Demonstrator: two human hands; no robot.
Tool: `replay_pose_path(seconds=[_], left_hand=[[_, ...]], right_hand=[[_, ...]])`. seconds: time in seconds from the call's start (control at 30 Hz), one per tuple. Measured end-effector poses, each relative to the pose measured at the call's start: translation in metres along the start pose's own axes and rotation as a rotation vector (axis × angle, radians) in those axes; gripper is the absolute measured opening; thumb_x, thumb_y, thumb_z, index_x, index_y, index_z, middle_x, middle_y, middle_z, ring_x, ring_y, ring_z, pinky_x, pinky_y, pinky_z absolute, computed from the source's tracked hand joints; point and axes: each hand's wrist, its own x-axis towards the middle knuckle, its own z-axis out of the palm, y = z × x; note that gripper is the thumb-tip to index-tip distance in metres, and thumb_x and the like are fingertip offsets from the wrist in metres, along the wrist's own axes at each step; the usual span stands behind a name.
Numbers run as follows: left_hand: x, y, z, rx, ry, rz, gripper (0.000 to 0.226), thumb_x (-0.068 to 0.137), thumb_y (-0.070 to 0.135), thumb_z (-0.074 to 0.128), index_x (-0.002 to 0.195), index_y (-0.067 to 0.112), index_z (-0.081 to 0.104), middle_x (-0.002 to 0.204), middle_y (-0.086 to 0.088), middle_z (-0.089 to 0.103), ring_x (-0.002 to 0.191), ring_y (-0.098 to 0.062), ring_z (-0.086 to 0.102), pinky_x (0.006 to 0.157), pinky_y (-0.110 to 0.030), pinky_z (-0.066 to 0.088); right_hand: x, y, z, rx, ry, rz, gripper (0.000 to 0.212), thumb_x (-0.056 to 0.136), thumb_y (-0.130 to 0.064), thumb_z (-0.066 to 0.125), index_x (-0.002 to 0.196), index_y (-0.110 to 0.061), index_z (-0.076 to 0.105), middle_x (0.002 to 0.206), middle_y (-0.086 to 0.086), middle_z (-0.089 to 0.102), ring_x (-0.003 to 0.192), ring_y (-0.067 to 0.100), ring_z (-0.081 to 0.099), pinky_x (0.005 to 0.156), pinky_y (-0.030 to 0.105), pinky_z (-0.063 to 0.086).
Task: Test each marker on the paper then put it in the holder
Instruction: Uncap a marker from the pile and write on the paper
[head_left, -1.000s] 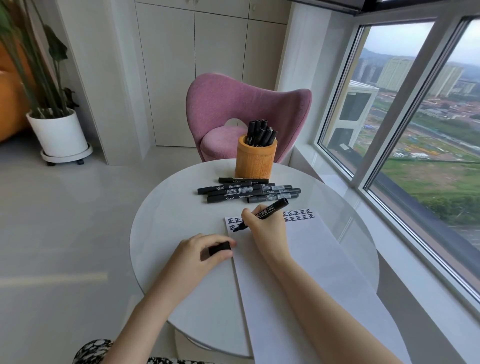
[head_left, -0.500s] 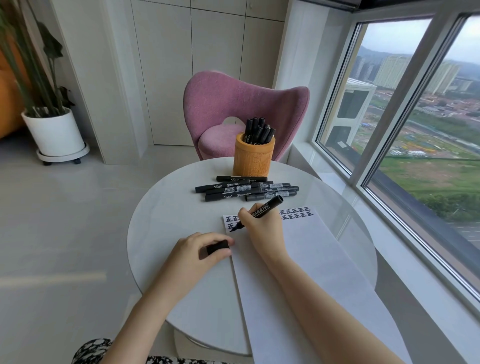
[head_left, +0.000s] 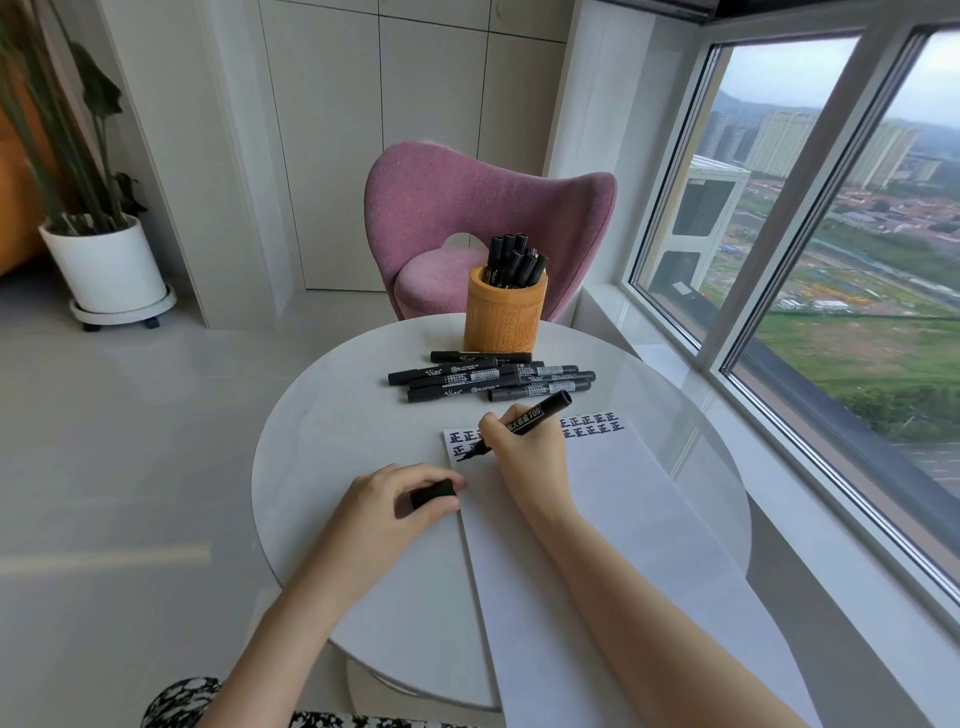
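High-rise home nook: pink armchair (head_left: 483, 218), potted plant (head_left: 98, 249), window (head_left: 810, 249) over city.

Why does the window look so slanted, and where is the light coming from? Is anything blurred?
Head view: the wide-angle lens leans the window frame toward the edges; soft daylight from it leaves a pale sheen on the table and only faint shadows; the centre is sharp, the print on the marker in the right hand readable.
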Motion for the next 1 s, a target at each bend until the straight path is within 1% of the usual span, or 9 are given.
replay_pose_path(seconds=[0.1,0.2,0.27,0.33,0.4,0.67,0.8,0.93,1.0], left_hand=[[-0.0002,0.0007,-0.0002,0.000,0.000,0.000,0.019,0.081,0.027,0.071,0.095,0.041,0.069,0.097,0.012,0.071,0.094,-0.003,0.064,0.085,-0.022,0.046],[-0.0004,0.0017,-0.0002,0.010,0.001,0.002,0.020,0.081,0.028,0.072,0.095,0.042,0.069,0.097,0.012,0.072,0.091,-0.003,0.064,0.079,-0.018,0.044],[-0.0004,0.0011,-0.0002,-0.003,-0.002,-0.001,0.017,0.078,0.034,0.073,0.094,0.042,0.070,0.097,0.011,0.072,0.093,-0.004,0.064,0.083,-0.024,0.047],[-0.0008,0.0008,-0.0002,-0.013,-0.004,-0.007,0.020,0.074,0.043,0.067,0.093,0.042,0.070,0.098,0.010,0.071,0.095,-0.006,0.065,0.090,-0.033,0.050],[-0.0008,0.0007,0.0000,-0.018,-0.002,-0.007,0.021,0.072,0.045,0.064,0.093,0.043,0.069,0.098,0.009,0.071,0.095,-0.007,0.065,0.093,-0.037,0.049],[-0.0005,0.0011,0.0001,-0.035,-0.005,-0.020,0.019,0.074,0.043,0.067,0.092,0.044,0.070,0.099,0.007,0.071,0.093,-0.013,0.065,0.092,-0.040,0.049],[-0.0004,-0.0005,-0.0001,-0.034,-0.004,-0.018,0.018,0.081,0.029,0.072,0.093,0.042,0.070,0.099,0.008,0.071,0.094,-0.011,0.065,0.092,-0.040,0.049],[-0.0003,-0.0006,0.0002,-0.035,-0.003,-0.017,0.017,0.077,0.037,0.071,0.093,0.043,0.070,0.098,0.009,0.071,0.092,-0.013,0.066,0.091,-0.040,0.050],[-0.0002,-0.0012,0.0002,-0.030,-0.003,-0.016,0.017,0.078,0.035,0.072,0.093,0.044,0.070,0.098,0.008,0.071,0.091,-0.014,0.066,0.090,-0.040,0.050]], right_hand=[[-0.0001,-0.0008,0.0005,-0.002,-0.014,-0.003,0.020,0.079,-0.005,0.058,0.062,-0.006,0.048,0.057,0.004,0.039,0.052,0.008,0.032,0.047,0.018,0.028],[-0.0001,-0.0009,0.0014,-0.025,-0.023,-0.012,0.022,0.080,-0.006,0.058,0.061,-0.007,0.047,0.056,0.006,0.037,0.052,0.009,0.031,0.047,0.020,0.027],[-0.0001,-0.0010,0.0015,-0.041,-0.023,-0.016,0.021,0.079,-0.006,0.058,0.061,-0.007,0.047,0.057,0.006,0.037,0.052,0.009,0.030,0.047,0.020,0.027],[-0.0002,-0.0014,0.0015,-0.052,-0.026,-0.019,0.020,0.078,-0.005,0.058,0.061,-0.006,0.048,0.057,0.007,0.037,0.052,0.009,0.030,0.047,0.020,0.027],[-0.0002,-0.0018,0.0011,-0.058,-0.029,-0.018,0.020,0.077,-0.004,0.058,0.061,-0.006,0.047,0.057,0.007,0.036,0.052,0.008,0.030,0.047,0.020,0.027],[-0.0003,-0.0014,0.0006,-0.053,-0.029,-0.016,0.021,0.077,-0.004,0.058,0.061,-0.007,0.045,0.056,0.005,0.035,0.051,0.008,0.029,0.046,0.019,0.027],[-0.0005,-0.0012,-0.0008,-0.020,-0.013,-0.007,0.020,0.078,-0.004,0.058,0.063,-0.008,0.046,0.056,0.003,0.035,0.051,0.008,0.029,0.045,0.017,0.027],[-0.0004,-0.0010,0.0002,-0.040,-0.023,-0.017,0.022,0.079,-0.004,0.058,0.062,-0.008,0.045,0.056,0.004,0.034,0.051,0.008,0.028,0.046,0.019,0.027],[-0.0006,-0.0011,0.0009,-0.044,-0.022,-0.021,0.022,0.079,-0.004,0.057,0.062,-0.008,0.044,0.056,0.005,0.034,0.051,0.009,0.028,0.046,0.020,0.027]])
